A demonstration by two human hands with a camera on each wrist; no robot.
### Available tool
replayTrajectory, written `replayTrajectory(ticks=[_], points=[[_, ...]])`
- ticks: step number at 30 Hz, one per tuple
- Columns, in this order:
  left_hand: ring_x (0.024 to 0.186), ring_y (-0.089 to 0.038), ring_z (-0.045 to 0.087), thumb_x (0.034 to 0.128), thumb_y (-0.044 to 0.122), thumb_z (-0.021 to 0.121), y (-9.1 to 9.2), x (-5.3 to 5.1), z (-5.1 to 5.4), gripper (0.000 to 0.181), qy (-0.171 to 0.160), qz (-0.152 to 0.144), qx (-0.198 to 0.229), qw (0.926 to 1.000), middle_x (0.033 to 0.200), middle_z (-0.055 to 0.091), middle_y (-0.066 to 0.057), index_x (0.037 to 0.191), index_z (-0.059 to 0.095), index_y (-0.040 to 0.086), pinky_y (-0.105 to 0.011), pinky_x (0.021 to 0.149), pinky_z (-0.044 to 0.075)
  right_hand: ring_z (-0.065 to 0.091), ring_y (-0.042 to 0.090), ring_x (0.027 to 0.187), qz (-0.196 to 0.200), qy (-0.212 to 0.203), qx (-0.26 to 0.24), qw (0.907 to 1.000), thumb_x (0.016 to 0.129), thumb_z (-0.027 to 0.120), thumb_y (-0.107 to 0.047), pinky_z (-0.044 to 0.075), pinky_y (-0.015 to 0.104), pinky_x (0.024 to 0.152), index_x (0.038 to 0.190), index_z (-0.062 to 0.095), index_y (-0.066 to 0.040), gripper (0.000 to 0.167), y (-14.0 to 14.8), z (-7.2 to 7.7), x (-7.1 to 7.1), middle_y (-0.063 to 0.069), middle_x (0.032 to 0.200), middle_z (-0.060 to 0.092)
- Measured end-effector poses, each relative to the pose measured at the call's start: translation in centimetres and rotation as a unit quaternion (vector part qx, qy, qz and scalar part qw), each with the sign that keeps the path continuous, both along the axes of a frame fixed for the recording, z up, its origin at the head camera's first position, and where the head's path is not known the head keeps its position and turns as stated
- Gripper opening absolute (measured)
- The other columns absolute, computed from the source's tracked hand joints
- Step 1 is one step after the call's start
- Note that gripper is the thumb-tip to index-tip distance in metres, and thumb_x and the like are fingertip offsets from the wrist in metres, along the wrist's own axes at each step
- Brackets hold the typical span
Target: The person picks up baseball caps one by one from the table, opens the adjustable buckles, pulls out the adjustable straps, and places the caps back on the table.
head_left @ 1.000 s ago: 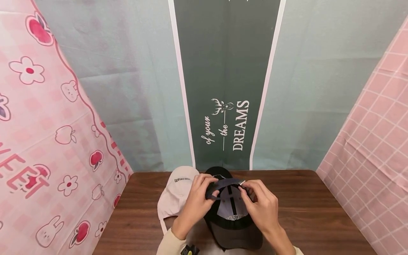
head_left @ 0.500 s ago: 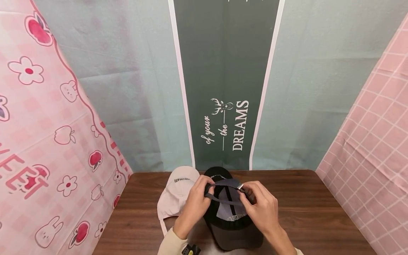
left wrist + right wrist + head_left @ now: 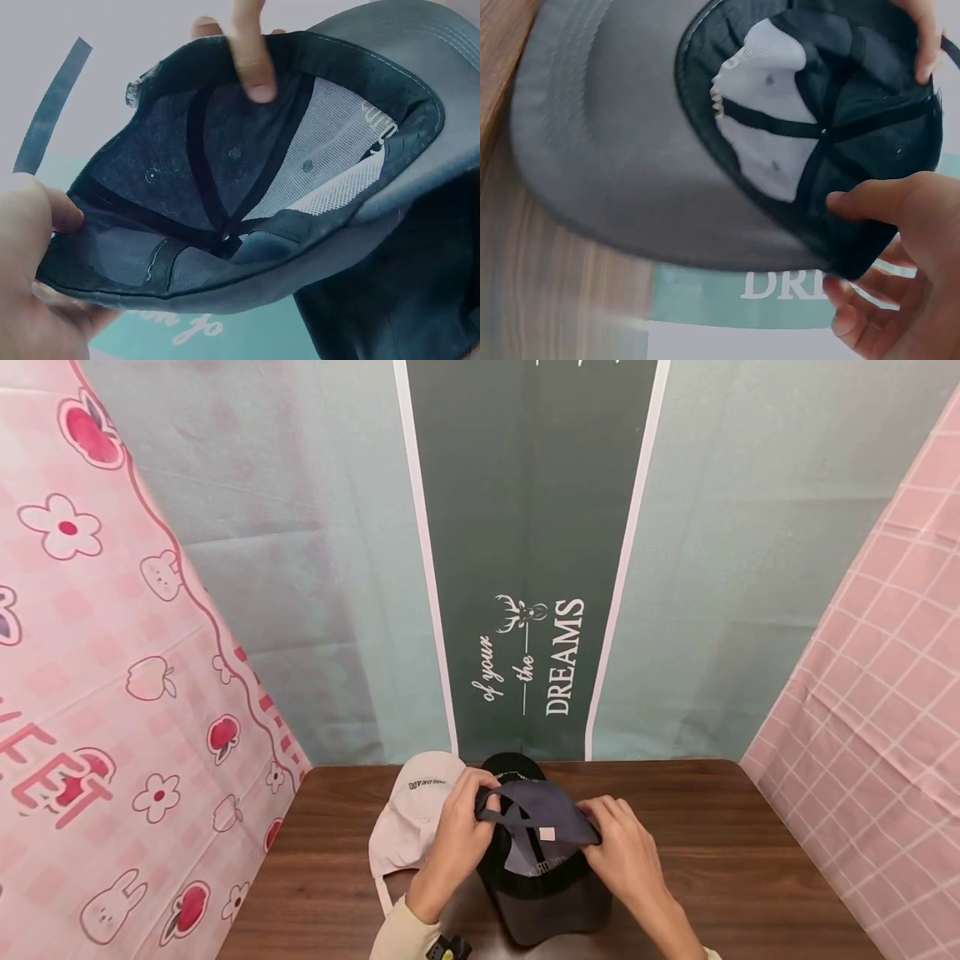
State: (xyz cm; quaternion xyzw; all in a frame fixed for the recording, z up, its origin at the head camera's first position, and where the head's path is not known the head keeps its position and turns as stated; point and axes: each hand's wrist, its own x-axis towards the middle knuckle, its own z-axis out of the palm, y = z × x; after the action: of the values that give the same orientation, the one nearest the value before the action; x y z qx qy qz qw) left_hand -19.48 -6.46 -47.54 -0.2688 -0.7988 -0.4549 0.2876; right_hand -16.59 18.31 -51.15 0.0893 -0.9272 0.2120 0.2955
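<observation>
A dark grey baseball cap [image 3: 558, 914] is held with its hollow inside up and its brim toward the person. My left hand [image 3: 459, 827] pinches its back edge, thumb inside, at the left. On the other side my right hand [image 3: 624, 847] grips the rim, its thumb inside the crown in the right wrist view. A pale label [image 3: 547, 833] shows on the lining. In the left wrist view, a loose strap end [image 3: 52, 109] sticks up beside the left hand, and a small metal buckle [image 3: 135, 91] sits at the cap's edge.
A white cap [image 3: 408, 827] lies on the brown wooden table [image 3: 712, 860], left of the held cap. Behind the held cap is a black cap [image 3: 513, 766], partly hidden. Printed cloths hang at the back and both sides.
My right hand has left the strap's buckle and moved slightly right and down to the cap's side rim. The cap has tilted, bringing the pale label into view. The left hand keeps its hold.
</observation>
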Motion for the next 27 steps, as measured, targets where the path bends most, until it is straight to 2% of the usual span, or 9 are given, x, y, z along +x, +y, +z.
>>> replayTrajectory(ticks=[4, 11, 17, 19, 21, 27], points=[[0.103, -0.016, 0.067, 0.0955, -0.007, 0.066, -0.1, 0.1, 0.4, 0.020, -0.009, -0.003, 0.004, 0.9999, 0.111, 0.065, -0.002, 0.107, 0.064, 0.010, -0.032, 0.089, 0.058, 0.069, 0.026, 0.094, -0.009, -0.057, -0.006, 0.9983, 0.073, 0.090, -0.002, 0.059, 0.048, 0.072, 0.107, 0.078, -0.012, 0.038, 0.4, 0.0, 0.0, 0.002, 0.100, 0.073], [0.103, -0.016, 0.066, 0.0961, -0.006, 0.067, -0.1, 0.1, 0.5, 0.020, 0.002, -0.006, 0.008, 0.9999, 0.113, 0.065, -0.002, 0.107, 0.065, 0.011, -0.032, 0.089, 0.058, 0.073, 0.025, 0.074, -0.028, -0.122, -0.027, 0.9918, 0.080, 0.087, -0.008, 0.055, 0.044, 0.059, 0.103, 0.080, -0.016, 0.025, 0.8, 0.5, 0.0, 0.001, 0.095, 0.079], [0.105, -0.016, 0.067, 0.0968, -0.005, 0.069, -0.1, 0.3, 0.8, 0.020, 0.003, -0.015, 0.012, 0.9998, 0.114, 0.066, -0.003, 0.108, 0.065, 0.012, -0.033, 0.089, 0.059, 0.060, 0.007, 0.044, -0.033, -0.184, -0.064, 0.9802, 0.084, 0.073, -0.002, 0.052, 0.037, 0.055, 0.109, 0.081, -0.013, 0.028, 1.0, 1.0, 0.1, 0.000, 0.073, 0.075], [0.105, -0.016, 0.067, 0.0969, -0.004, 0.070, -0.1, 0.4, 0.9, 0.020, -0.002, -0.021, 0.019, 0.9996, 0.114, 0.066, -0.003, 0.108, 0.066, 0.012, -0.035, 0.088, 0.060, 0.054, 0.001, 0.037, -0.032, -0.194, -0.080, 0.9772, 0.084, 0.068, 0.001, 0.053, 0.035, 0.055, 0.111, 0.080, -0.010, 0.032, 1.1, 1.2, 0.1, -0.001, 0.069, 0.074], [0.106, -0.017, 0.067, 0.0971, -0.003, 0.070, -0.1, 0.5, 1.0, 0.020, -0.007, -0.029, 0.026, 0.9992, 0.115, 0.066, -0.003, 0.108, 0.066, 0.013, -0.037, 0.087, 0.060, 0.053, -0.001, 0.037, -0.031, -0.195, -0.089, 0.9763, 0.083, 0.065, 0.004, 0.054, 0.034, 0.055, 0.113, 0.079, -0.007, 0.034, 1.2, 1.3, 0.2, 0.000, 0.069, 0.074], [0.104, -0.019, 0.068, 0.0973, -0.003, 0.071, 0.1, 0.5, 1.0, 0.021, -0.009, -0.046, 0.039, 0.9981, 0.115, 0.067, -0.005, 0.109, 0.067, 0.014, -0.035, 0.084, 0.061, 0.058, 0.002, 0.043, -0.042, -0.178, -0.096, 0.9784, 0.083, 0.061, 0.006, 0.055, 0.039, 0.057, 0.117, 0.078, -0.005, 0.039, 1.7, 1.7, 0.1, -0.004, 0.061, 0.071]])
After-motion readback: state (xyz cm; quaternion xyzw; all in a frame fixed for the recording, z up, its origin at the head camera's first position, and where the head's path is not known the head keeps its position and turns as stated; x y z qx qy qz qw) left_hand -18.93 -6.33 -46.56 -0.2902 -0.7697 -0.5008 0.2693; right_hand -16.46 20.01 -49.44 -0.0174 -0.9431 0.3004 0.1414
